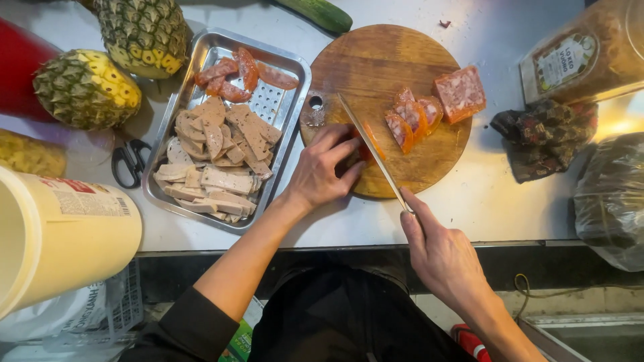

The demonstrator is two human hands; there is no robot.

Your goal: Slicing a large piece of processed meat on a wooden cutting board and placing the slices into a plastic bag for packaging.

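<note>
Wooden board (376, 74), knife (372, 151) slicing, cream tub (60, 234) left

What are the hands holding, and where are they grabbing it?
The right hand holds a knife by its handle end. The left hand presses an orange-skinned piece of meat on the cutting board, fingers on top of it.

Your one head camera looks straight down, close over the counter (496, 201), from your own side.

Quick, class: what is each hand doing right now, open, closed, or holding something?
Left hand: closed on the orange sausage piece, pinning it to the cutting board.
Right hand: closed on the knife.
</note>
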